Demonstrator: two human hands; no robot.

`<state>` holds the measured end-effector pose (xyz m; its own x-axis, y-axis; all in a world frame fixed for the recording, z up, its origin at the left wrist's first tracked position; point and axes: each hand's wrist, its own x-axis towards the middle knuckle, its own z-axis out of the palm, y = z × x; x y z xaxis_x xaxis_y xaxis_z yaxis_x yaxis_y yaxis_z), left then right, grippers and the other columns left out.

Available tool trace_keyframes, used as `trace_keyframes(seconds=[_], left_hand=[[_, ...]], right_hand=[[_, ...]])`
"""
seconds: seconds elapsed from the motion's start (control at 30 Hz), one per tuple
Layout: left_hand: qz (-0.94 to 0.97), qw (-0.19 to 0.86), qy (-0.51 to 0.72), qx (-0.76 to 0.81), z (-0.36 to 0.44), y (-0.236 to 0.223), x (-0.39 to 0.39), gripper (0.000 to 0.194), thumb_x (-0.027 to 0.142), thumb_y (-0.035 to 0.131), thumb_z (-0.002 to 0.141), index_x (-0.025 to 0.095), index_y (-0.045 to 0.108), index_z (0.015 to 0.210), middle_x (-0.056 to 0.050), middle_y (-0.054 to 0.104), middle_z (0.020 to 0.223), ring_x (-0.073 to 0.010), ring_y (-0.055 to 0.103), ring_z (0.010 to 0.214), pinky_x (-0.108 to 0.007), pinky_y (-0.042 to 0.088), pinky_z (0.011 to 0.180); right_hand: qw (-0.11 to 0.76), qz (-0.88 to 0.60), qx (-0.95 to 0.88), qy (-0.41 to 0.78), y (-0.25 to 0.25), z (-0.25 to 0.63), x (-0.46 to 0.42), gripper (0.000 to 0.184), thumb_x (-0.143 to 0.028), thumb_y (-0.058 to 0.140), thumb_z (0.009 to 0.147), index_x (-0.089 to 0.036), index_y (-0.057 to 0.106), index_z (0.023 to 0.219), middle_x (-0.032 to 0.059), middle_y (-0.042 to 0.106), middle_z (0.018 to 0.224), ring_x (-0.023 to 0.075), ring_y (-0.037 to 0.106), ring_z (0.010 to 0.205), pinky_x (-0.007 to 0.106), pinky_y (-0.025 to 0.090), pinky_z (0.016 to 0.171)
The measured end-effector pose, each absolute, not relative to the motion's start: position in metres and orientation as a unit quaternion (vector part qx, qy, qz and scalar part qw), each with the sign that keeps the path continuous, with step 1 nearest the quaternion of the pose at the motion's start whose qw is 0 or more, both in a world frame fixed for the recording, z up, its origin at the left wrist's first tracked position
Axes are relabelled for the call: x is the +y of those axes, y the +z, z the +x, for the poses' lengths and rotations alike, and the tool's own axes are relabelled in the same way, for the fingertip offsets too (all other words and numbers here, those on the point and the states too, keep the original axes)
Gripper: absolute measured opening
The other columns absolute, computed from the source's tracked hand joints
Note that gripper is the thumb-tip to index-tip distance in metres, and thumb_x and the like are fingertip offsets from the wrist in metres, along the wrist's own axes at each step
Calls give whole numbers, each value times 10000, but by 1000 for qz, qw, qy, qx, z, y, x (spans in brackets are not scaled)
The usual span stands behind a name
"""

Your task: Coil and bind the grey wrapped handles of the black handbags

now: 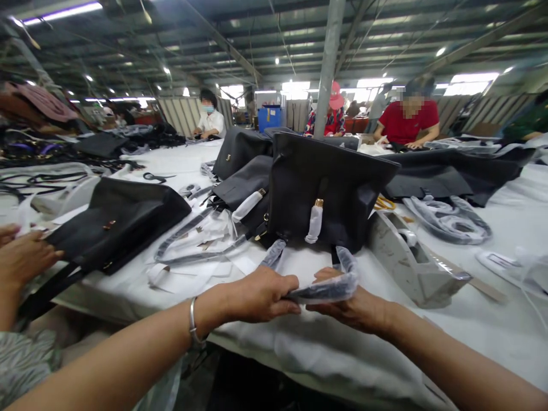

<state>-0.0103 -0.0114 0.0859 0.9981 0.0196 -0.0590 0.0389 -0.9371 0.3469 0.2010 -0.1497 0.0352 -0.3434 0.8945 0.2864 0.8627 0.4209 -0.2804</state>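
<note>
A black handbag [329,177] stands on the white-covered table right in front of me. Its handle strap [327,290], wrapped in clear plastic film, loops toward me from the bag's lower edge. My left hand [265,294], with a silver bangle on the wrist, pinches the strap's left part between thumb and fingers. On the strap's right part, my right hand [346,305] is closed from below, its fingers partly hidden by the film. A gold clasp with a white-wrapped tab [314,222] hangs on the bag's face.
At left, a co-worker's hands [25,257] touch another black bag [120,220]. A grey tape dispenser [415,257] stands to the right. Behind it lie plastic-wrapped straps [449,220]. Paper scraps [197,237] and scissors [157,177] lie left of centre. More people work across the table.
</note>
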Motion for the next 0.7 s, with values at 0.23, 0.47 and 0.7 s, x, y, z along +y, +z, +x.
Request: trace_keyframes(seconds=[0.23, 0.47, 0.7], left_hand=[[998, 42, 4, -43, -30, 105, 21, 296, 462, 557, 903, 194, 497, 793, -8, 569, 630, -163, 556, 594, -271, 315, 547], [996, -46, 29, -69, -29, 85, -5, 197, 334, 590, 887, 181, 481, 828, -10, 627, 681, -181, 573, 576, -319, 388, 614], [993, -42, 106, -35, -27, 70, -17, 243, 377, 628, 856, 179, 488, 832, -3, 646, 683, -188, 609, 598, -313, 383, 573]], right_hand=[[68, -631, -772, 25, 34, 273, -120, 181, -219, 453, 910, -156, 616, 862, 62, 624, 821, 164, 533, 740, 279, 405, 721], [18, -697, -713, -71, 17, 272, -108, 311, -148, 397, 883, -125, 579, 1134, 121, 650, 999, 223, 606, 859, 324, 472, 768], [18, -704, -688, -175, 8, 252, -203, 385, -98, 367, 845, -103, 641, 1115, 188, 658, 1158, 292, 647, 1033, 411, 569, 814]])
